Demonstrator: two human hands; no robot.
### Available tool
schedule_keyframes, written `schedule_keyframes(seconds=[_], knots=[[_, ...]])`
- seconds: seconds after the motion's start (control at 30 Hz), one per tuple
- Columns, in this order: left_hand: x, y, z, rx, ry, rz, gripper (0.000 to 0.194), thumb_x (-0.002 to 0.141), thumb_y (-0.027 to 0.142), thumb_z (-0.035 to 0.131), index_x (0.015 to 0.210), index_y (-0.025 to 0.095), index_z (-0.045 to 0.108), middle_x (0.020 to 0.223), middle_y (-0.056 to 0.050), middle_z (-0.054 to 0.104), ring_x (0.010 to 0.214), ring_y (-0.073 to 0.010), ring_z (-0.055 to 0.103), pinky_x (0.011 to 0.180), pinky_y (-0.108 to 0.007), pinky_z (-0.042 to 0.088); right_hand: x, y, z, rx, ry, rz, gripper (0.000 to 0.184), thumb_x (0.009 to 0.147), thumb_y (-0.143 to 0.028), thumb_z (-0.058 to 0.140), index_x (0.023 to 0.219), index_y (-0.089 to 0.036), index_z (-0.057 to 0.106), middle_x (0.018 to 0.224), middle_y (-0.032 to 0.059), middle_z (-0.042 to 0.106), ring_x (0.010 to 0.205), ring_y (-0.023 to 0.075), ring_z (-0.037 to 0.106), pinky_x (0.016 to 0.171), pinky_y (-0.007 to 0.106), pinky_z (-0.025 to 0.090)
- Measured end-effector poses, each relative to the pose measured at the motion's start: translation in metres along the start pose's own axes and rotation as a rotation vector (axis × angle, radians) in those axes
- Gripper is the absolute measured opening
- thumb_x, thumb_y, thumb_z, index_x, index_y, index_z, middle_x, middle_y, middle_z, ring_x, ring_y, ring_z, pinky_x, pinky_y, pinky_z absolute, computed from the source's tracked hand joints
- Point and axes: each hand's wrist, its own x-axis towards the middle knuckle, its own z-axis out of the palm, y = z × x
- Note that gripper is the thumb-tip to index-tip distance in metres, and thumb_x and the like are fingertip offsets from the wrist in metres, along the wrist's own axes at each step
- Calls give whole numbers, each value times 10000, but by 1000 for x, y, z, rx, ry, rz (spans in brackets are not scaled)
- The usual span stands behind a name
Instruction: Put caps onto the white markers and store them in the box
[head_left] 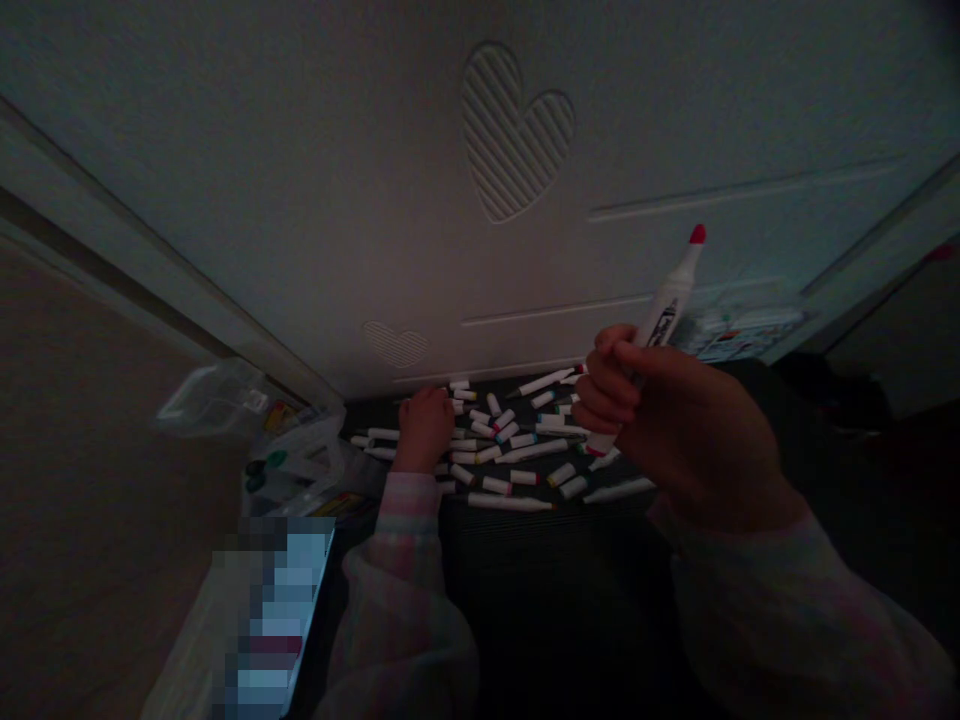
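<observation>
Dim and grainy; a pixelated screen [292, 590] glows bluish, below and left of the gripping right hand [679, 425], deep shadow rightward.

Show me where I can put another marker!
Try the dark surface between the left sleeve and right sleeve, nearer the camera than the white markers: it looks bare, though dim. It's crowded with markers and loose caps between the left hand and right hand; plastic packaging takes up the left end.

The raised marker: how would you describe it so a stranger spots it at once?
Find the pale panel with heart shapes. Before its lower right, the person's right grip holds the raised marker, slanting upward. Unlike the markers lying below, it is held aloft, red tip up.
</observation>
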Motion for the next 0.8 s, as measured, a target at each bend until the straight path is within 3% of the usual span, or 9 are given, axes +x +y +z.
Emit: schedule_keyframes(seconds=[0.2,0.5,0.8], knots=[[-2,3,2,-23,7,-36,282,892,257,374,1023,191,614,1208,-92,571,1146,-204,500,1016,-419,312,0,0,0,4,-13,-5,92,776,-184,532,684,-184,539,526,-59,274,451,64,264,433,211,253],[-2,3,5,-22,11,-49,333,859,333,410,1059,173,624,1272,-115,535,1179,-286,456,953,-457,357,1,1,0,-9,-8,-9,90,773,-183,527,685,-185,543,528,-59,275,453,69,257,434,216,253],[-1,2,9,-53,43,-30,311,871,304,408,1054,204,638,1264,-97,547,1177,-222,479,1022,-418,290,2,1,-1,-16,0,-1,101,772,-190,532,673,-187,519,531,-60,268,451,69,255,433,217,250]])
